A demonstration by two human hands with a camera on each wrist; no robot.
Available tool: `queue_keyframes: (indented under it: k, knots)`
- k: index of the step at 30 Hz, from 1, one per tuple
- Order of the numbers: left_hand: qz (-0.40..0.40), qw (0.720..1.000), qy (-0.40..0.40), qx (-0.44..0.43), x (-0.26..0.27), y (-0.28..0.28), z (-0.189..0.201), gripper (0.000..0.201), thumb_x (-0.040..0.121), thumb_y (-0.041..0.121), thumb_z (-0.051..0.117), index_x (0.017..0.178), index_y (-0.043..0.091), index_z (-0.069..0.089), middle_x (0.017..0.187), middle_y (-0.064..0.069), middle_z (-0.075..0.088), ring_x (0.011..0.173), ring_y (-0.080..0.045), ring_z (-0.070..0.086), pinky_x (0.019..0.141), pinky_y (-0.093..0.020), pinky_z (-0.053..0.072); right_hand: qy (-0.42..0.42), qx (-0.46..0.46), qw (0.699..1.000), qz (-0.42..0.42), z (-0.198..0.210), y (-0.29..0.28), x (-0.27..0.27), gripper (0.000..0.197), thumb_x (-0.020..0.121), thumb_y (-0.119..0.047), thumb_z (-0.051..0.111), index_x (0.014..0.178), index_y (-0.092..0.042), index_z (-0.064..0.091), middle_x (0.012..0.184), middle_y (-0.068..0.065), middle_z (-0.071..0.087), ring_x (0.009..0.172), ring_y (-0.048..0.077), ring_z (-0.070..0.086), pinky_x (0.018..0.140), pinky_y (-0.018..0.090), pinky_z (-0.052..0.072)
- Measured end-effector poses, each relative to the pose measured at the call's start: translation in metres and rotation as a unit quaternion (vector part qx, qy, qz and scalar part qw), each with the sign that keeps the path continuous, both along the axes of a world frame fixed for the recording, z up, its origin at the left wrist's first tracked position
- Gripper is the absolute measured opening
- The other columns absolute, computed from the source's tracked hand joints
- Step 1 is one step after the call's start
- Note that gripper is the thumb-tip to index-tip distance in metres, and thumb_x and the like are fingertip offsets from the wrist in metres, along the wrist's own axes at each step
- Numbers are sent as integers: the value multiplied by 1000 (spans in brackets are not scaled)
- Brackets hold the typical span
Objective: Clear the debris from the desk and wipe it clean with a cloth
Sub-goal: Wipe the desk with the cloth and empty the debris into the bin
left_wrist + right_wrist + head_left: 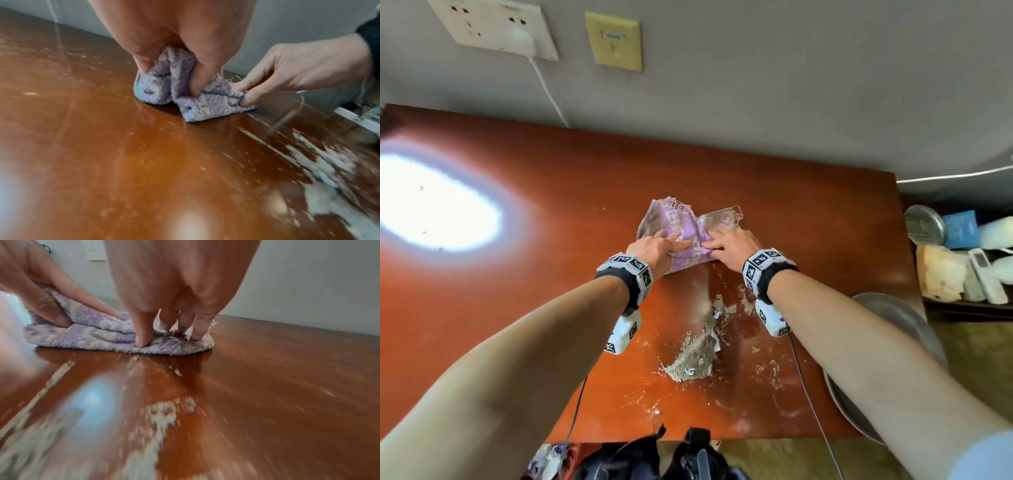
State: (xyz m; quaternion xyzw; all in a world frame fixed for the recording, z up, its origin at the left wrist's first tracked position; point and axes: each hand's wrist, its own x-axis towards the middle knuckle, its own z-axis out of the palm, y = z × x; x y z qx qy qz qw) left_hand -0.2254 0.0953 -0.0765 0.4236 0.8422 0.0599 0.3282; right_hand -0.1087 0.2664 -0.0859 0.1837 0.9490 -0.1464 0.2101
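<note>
A purple and white patterned cloth [671,222] lies bunched near the middle of the reddish-brown desk [534,281]. Both hands hold its near edge. My left hand [671,245] grips a raised fold of the cloth [164,84] between thumb and fingers. Just to its right, my right hand [714,245] pinches the cloth [98,335] with the thumb in front and the fingers [197,331] behind. A pile of grey-beige crumbly debris [693,356] sits between my forearms, nearer to me than the cloth, with streaks and specks spread around it [320,164].
A round metal basin [887,308] sticks out at the desk's right edge under my right forearm. A low shelf [962,267] with packets and a remote stands further right. A white cable [548,89] drops from the wall socket behind the desk. Dark bags [654,459] lie at the front edge.
</note>
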Motion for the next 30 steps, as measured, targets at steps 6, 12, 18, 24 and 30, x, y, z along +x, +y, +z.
queue_keyframes:
  k: [6,12,18,24,30]
  knots:
    - [-58,998,-6,-2,47,9,6,68,90,0,35,132,52,50,156,6,33,138,-23,40,105,-33,43,11,4,1000,-28,-1,-16,71,24,98,-37,54,116,-41,69,127,-9,62,116,21,55,95,29,44]
    - [-85,996,13,-4,89,-7,3,64,92,4,38,129,54,51,153,9,37,140,-15,37,105,-32,45,41,-21,999,-13,-5,-44,122,24,99,-27,53,115,-28,71,111,-2,60,100,19,48,94,31,33]
    - [-106,992,24,-58,116,-19,2,53,95,24,47,135,59,41,159,11,22,141,-17,35,104,-34,46,39,-44,998,-15,-7,-57,154,29,100,-24,50,122,-28,67,112,-1,58,92,13,37,96,34,30]
    - [-138,990,23,-24,123,-28,-6,43,97,58,39,140,56,36,157,20,20,145,-12,25,113,-33,36,37,-76,994,-73,4,-63,160,33,100,-25,48,129,-26,64,131,1,62,120,24,51,110,36,25]
    - [-92,994,40,32,112,-3,18,34,96,50,50,128,44,58,68,16,64,55,-4,51,67,-22,51,55,-144,978,-142,30,-32,145,28,96,-24,60,122,-20,70,103,0,74,76,12,62,76,14,41]
